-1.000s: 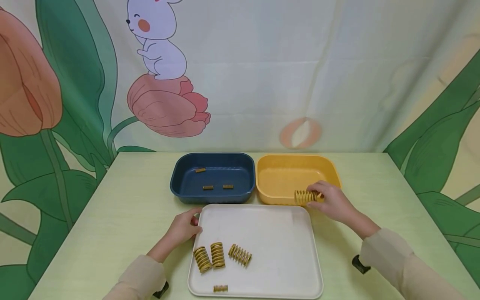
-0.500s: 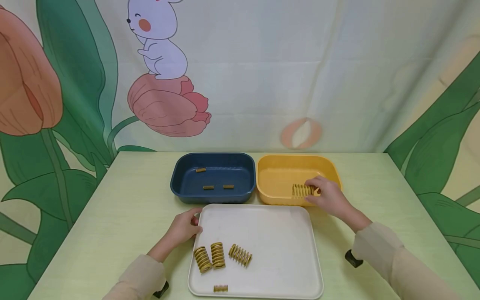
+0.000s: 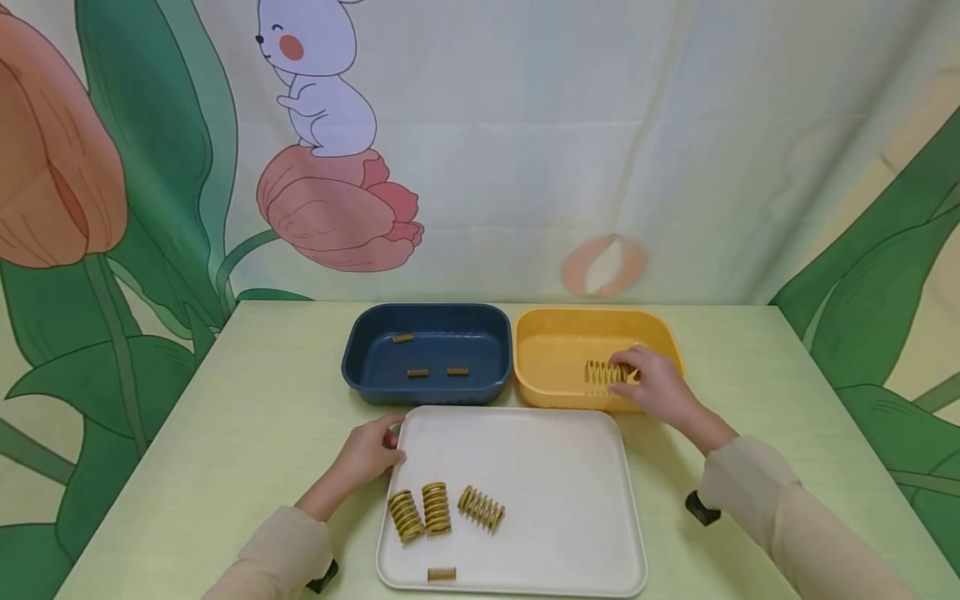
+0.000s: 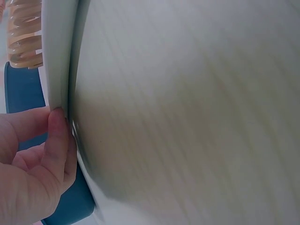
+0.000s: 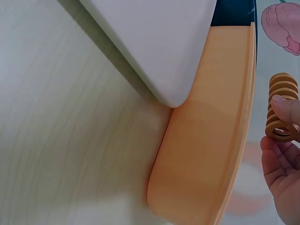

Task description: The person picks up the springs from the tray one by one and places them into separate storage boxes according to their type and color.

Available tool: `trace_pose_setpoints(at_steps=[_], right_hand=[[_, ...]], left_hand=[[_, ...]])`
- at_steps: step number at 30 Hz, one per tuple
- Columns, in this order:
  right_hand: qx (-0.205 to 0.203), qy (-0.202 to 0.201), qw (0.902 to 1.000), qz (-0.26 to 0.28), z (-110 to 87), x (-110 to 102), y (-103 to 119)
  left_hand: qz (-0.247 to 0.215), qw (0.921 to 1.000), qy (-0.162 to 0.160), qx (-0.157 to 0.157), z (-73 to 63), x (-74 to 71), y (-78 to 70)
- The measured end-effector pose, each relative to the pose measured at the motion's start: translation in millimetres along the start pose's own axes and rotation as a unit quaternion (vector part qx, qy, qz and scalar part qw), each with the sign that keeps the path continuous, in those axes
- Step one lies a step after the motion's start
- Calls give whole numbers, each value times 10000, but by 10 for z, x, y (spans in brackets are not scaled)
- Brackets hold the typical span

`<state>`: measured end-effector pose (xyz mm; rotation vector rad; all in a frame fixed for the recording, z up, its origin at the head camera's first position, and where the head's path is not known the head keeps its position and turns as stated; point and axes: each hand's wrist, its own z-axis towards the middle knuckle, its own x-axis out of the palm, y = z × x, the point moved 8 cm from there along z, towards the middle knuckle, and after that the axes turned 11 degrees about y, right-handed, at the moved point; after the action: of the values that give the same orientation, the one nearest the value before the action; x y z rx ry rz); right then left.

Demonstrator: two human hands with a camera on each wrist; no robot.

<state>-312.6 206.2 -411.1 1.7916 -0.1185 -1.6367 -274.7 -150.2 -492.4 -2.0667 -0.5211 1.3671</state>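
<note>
Over the front part of the yellow bin (image 3: pixel 547 395), my right hand (image 3: pixel 660 388) pinches a large gold coil spring (image 3: pixel 598 372) by its right end, the spring lying sideways. In the right wrist view, the thumb and fingers grip that spring (image 5: pixel 282 86) beyond the bin's rim. My left hand (image 3: pixel 366 455) holds the white tray (image 3: pixel 558 500) at its upper left edge; the left wrist view shows fingertips pinching the tray's rim (image 4: pixel 58 65). On the tray lie three large gold springs (image 3: pixel 436 508) and one small spring (image 3: pixel 442 575) near the front edge.
Left of the yellow bin stands a dark blue bin (image 3: pixel 427 393) holding three small springs (image 3: pixel 457 372). Both bins sit just behind the tray on the pale green table (image 3: pixel 247 400). A printed curtain (image 3: pixel 487 167) hangs behind the table.
My right hand has moved slightly forward and left, carrying the large spring from the yellow bin's front rim to over its inside. The left hand has stayed on the tray edge.
</note>
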Motion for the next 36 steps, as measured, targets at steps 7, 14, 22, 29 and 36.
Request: trace_pose_setpoints(at_steps=[7, 14, 22, 29, 36], right_hand=[[12, -42, 10000, 42, 62, 17, -45], [142, 41, 9998, 112, 107, 46, -79], [356, 121, 9991, 183, 174, 89, -146], [545, 148, 9970, 520, 228, 110, -206], [742, 175, 9947, 695, 262, 102, -218]], left_hand=[[30, 10000, -3, -24, 2, -7, -8], [9, 10000, 7, -51, 0, -8, -15], [37, 10000, 21, -77, 5, 1, 2], [50, 10000, 0, -54, 2, 0, 2], [33, 10000, 2, -89, 4, -5, 9]])
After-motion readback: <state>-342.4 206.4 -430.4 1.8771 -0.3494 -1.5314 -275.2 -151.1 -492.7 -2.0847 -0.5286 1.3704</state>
